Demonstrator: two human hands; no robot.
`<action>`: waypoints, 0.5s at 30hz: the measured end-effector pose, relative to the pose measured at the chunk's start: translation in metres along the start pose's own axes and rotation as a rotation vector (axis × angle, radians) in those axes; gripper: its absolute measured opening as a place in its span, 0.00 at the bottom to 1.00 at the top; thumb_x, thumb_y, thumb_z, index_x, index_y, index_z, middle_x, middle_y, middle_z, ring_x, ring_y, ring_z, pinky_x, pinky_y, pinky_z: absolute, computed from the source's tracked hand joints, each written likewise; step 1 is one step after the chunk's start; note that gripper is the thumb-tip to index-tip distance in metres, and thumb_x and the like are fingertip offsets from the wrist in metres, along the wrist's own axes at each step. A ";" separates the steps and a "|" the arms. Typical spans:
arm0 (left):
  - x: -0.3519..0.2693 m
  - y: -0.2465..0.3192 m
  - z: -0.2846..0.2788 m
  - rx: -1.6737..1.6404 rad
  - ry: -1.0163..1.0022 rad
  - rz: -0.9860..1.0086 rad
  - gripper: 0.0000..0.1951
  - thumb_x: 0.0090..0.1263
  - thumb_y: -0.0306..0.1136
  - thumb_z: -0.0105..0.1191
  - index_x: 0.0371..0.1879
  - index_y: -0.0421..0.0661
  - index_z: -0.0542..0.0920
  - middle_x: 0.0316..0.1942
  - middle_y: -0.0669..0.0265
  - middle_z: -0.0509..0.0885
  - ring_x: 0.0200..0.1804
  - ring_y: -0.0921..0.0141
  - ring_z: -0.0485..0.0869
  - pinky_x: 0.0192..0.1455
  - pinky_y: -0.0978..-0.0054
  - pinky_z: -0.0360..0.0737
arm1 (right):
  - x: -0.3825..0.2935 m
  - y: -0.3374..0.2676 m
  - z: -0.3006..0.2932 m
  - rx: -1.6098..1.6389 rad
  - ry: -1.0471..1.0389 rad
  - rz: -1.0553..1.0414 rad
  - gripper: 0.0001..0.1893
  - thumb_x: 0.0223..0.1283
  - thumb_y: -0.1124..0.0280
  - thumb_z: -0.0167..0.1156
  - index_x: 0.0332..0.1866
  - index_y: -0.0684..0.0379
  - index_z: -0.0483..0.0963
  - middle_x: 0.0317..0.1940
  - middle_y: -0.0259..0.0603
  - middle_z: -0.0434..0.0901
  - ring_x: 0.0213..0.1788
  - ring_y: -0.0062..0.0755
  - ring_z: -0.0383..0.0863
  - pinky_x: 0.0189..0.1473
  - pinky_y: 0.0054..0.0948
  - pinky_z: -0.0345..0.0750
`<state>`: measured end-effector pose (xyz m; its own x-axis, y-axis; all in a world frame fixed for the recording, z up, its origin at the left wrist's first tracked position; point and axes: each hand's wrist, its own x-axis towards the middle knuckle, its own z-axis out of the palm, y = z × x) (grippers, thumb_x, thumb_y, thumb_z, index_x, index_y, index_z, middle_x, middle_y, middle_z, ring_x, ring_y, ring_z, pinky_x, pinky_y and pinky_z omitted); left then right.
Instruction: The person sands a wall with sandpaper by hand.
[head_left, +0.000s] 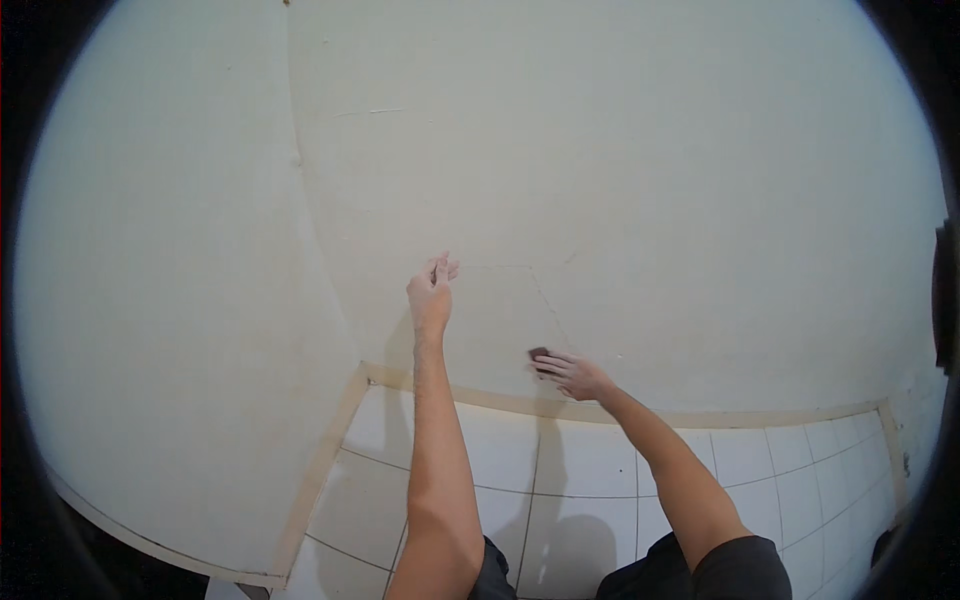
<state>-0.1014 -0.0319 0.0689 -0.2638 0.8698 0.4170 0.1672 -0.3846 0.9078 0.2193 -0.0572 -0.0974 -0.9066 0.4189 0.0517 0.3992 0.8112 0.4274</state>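
Observation:
My right hand (576, 375) presses a small dark brown pad (538, 352), perhaps sandpaper or a sanding sponge, flat to the lower part of a cream painted wall (660, 187). Its fingers lie over the pad, so most of it is hidden. Higher up and to the left, my left hand (432, 289) is at the same wall with its fingers curled. A dark spot shows between thumb and fingers there, and I cannot tell whether it is a held thing or shadow. A thin crack (551, 307) runs across the wall between the two hands and bends downward.
On the left a second wall (172, 262) meets this one in a corner. Tan skirting (637, 412) borders the white tiled floor (480, 457). A dark object (943, 296) stands at the far right edge. Short scratches (386, 111) mark the upper wall.

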 end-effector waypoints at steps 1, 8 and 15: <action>0.001 0.001 0.003 -0.003 -0.001 0.003 0.21 0.83 0.37 0.42 0.64 0.36 0.78 0.51 0.49 0.89 0.55 0.62 0.89 0.60 0.68 0.80 | -0.018 0.011 0.001 -0.004 0.000 0.002 0.33 0.63 0.68 0.59 0.76 0.53 0.65 0.81 0.35 0.56 0.83 0.36 0.53 0.84 0.39 0.53; 0.004 -0.001 0.001 -0.032 -0.039 0.034 0.21 0.84 0.38 0.43 0.64 0.35 0.78 0.51 0.49 0.89 0.55 0.65 0.88 0.56 0.72 0.82 | -0.056 0.109 -0.146 -0.202 0.577 0.784 0.32 0.65 0.67 0.54 0.77 0.47 0.65 0.80 0.43 0.58 0.82 0.48 0.54 0.81 0.48 0.52; -0.002 0.007 0.009 -0.161 0.006 0.033 0.23 0.85 0.41 0.43 0.65 0.34 0.77 0.51 0.49 0.88 0.53 0.65 0.88 0.59 0.70 0.82 | 0.041 0.102 -0.165 -0.131 0.696 0.774 0.35 0.68 0.60 0.51 0.81 0.49 0.58 0.83 0.45 0.50 0.84 0.52 0.44 0.84 0.48 0.44</action>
<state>-0.0914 -0.0338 0.0744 -0.2663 0.8541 0.4468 0.0218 -0.4581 0.8886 0.2004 -0.0250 0.0971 -0.3052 0.4441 0.8424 0.9235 0.3538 0.1481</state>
